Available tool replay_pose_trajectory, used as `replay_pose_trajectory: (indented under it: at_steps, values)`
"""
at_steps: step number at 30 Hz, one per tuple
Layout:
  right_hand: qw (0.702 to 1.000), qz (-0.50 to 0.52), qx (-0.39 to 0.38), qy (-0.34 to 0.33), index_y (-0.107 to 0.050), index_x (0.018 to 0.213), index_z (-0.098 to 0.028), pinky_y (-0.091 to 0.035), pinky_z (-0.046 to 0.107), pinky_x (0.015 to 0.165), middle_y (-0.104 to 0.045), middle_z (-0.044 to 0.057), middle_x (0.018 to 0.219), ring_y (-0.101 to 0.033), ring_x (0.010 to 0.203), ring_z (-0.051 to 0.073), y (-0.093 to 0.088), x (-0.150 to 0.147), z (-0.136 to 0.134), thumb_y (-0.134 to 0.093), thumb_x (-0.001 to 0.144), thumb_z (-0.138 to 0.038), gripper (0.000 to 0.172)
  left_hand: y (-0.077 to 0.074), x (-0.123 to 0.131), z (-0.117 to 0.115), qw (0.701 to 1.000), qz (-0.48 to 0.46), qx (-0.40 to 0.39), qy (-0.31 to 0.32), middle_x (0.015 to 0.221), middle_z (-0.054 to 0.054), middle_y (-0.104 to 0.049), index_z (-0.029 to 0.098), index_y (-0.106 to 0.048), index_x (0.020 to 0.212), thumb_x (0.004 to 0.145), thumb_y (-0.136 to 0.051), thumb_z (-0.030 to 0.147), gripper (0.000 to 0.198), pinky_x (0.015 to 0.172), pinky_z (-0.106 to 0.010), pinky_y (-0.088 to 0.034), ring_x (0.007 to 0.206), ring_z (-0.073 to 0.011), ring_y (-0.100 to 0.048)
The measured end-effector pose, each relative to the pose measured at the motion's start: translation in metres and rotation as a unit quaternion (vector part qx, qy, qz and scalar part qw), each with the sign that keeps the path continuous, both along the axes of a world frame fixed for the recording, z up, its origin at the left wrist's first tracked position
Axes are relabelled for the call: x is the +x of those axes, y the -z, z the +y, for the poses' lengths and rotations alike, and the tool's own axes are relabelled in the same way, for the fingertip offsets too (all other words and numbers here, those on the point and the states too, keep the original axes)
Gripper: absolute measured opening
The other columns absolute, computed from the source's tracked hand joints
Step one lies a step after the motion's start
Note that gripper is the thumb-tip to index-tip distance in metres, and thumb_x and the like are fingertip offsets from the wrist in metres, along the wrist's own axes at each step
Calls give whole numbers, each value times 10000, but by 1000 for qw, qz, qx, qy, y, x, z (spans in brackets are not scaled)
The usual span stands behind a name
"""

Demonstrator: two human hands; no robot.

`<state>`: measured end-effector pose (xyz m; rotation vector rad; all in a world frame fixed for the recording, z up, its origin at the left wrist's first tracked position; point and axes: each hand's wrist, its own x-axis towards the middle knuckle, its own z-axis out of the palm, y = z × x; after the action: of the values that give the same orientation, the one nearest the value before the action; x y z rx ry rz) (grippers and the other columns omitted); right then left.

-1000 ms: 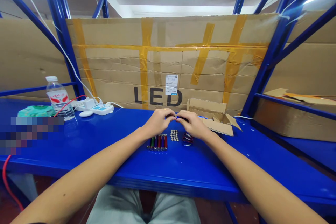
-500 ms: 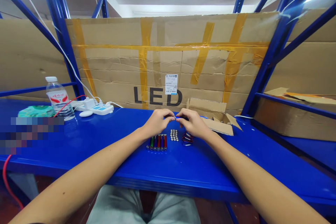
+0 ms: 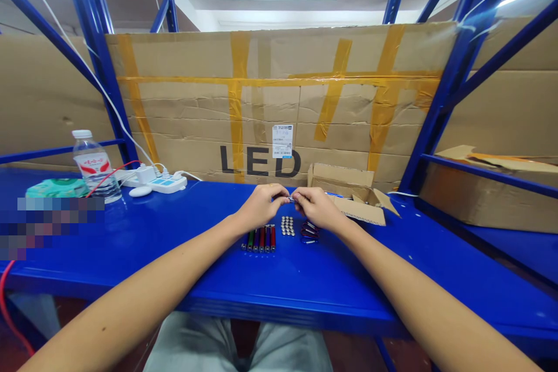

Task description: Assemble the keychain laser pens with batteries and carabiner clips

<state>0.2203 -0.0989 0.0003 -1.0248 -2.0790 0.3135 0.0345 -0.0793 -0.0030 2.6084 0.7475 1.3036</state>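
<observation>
My left hand [image 3: 262,204] and my right hand [image 3: 319,206] meet above the table, fingertips pinched at the two ends of a small metal tube [image 3: 292,199]. Only a short silvery bit shows between the fingers; the rest is hidden. Below my left hand lies a row of slim coloured metal tubes [image 3: 262,239], green, purple, blue and red, with silver ends. Silvery button cells [image 3: 288,226] sit in a neat grid beside them. Under my right hand is a small pile of red and blue carabiner clips [image 3: 309,233].
An open cardboard box [image 3: 360,209] stands behind my right hand. At the left are a water bottle [image 3: 96,168], a green packet [image 3: 56,187] and a white power strip [image 3: 163,183] with cables. A large cardboard sheet [image 3: 196,110] backs the blue table [image 3: 331,285].
The blue part of the tube seen at my right fingertips is now mostly covered. My right fingers have curled closer round it. The whole view has shifted slightly.
</observation>
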Motion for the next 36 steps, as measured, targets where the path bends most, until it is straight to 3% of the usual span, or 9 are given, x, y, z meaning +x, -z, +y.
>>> replay_pose_trajectory:
  at_steps: [3,6,13,19,22,25,30,36]
  values:
    - [999,28,9,-20,-591,847,-169,-416,291,685,-632,31,784,-561,730,163,0,-1,-2,-539,845,-250,96,-2,0,0,1000,-13,-10,-11,805,-23,-707,157,-681,830,835,-603,127,84,708,-264,-465,743,-138,-621]
    - [997,39,52,-32,-542,925,-182,-435,310,752,-606,49,926,-559,852,183,3,-1,-1,-633,752,-185,195,-4,-2,2,999,-31,-35,-21,752,-14,-698,156,-687,828,821,-611,134,79,668,-260,-454,693,-135,-609]
    - [990,12,134,-44,-585,826,-178,-418,307,724,-572,44,834,-534,801,173,6,3,4,-566,811,-121,62,-1,-5,6,997,-39,-65,-7,727,-3,-699,158,-697,803,805,-633,143,65,668,-255,-454,687,-131,-615]
    - [995,22,91,-47,-637,803,-170,-414,309,722,-645,54,814,-560,787,176,0,2,-1,-558,839,-174,87,-1,-4,3,1000,-31,-3,1,761,-12,-711,162,-689,799,806,-625,101,88,679,-252,-473,707,-131,-630]
    - [998,44,22,-48,-644,794,-164,-408,288,654,-634,35,739,-544,698,157,-1,1,-2,-543,839,-208,119,0,-4,3,998,-17,56,19,786,-25,-709,159,-674,817,829,-603,99,94,689,-254,-488,715,-131,-634]
    - [987,90,-108,-77,-605,737,-158,-347,249,501,-533,-13,584,-433,496,104,0,2,-1,-538,846,-304,194,1,-6,4,992,20,123,35,787,-40,-694,150,-658,852,868,-555,108,113,678,-259,-491,714,-133,-625]
    - [905,194,-339,-170,-532,691,-154,-183,189,372,-388,-71,488,-224,376,35,1,6,0,-619,798,-445,323,0,-6,4,977,62,190,70,774,-48,-673,145,-631,870,924,-456,120,185,682,-266,-486,726,-136,-598]
    - [813,240,-485,-214,-539,755,-138,-117,145,330,-387,-76,485,-135,362,10,-2,11,1,-627,789,-337,220,-9,-5,-7,972,116,186,79,858,-59,-691,168,-634,922,938,-395,109,247,767,-275,-488,799,-138,-608]
